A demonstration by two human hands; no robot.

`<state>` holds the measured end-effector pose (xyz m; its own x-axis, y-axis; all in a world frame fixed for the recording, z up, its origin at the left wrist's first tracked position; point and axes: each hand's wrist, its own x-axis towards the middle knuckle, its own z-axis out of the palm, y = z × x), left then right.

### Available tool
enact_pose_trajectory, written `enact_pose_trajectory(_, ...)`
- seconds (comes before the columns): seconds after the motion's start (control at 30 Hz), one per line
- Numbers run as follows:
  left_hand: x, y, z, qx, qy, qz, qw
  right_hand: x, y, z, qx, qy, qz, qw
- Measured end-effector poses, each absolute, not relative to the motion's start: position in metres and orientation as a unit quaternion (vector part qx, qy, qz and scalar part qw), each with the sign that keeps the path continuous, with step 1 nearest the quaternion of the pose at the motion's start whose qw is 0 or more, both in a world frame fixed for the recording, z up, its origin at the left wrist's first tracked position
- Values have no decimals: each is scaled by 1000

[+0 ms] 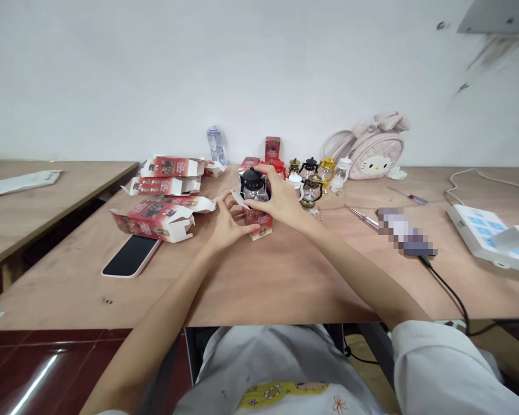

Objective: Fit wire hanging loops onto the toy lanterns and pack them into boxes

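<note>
My right hand [281,196] is closed around a small black lantern [254,183], its fingers over the top and the thumb at its side. The lantern stands upright, partly inside the open top of a red printed box [259,223]. My left hand [231,222] grips that box from the left, thumb across its front and fingers behind a raised white flap. Just right of my right hand several small lanterns stand in a group, among them a bronze lantern [312,191], a gold lantern [327,169] and a white lantern [341,173].
Open red boxes [149,218] lie at the left beside a phone [132,256]. At the back stand a water bottle [216,145] and a pink bag [378,153]. Rightward lie a screwdriver [362,217], a blurred-out device [406,231] on a cable and a power strip [493,236].
</note>
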<state>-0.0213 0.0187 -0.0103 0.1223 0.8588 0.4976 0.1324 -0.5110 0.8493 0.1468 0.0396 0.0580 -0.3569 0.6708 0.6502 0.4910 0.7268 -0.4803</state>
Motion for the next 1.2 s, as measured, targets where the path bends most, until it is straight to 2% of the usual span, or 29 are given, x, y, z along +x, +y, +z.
enact_pose_trajectory(0.4, -22, 19, -11, 710, 354, 531, 297, 155, 51, 51, -402, -822, 74, 397)
enact_pose_trajectory(0.93, -27, 18, -11, 787, 356, 478, 162, 169, 42, 73, -317, -882, 98, 334)
enact_pose_trajectory(1.2, -23, 8, -1, 783, 353, 471, 200, 180, 30, 94, -306, -847, 148, 409)
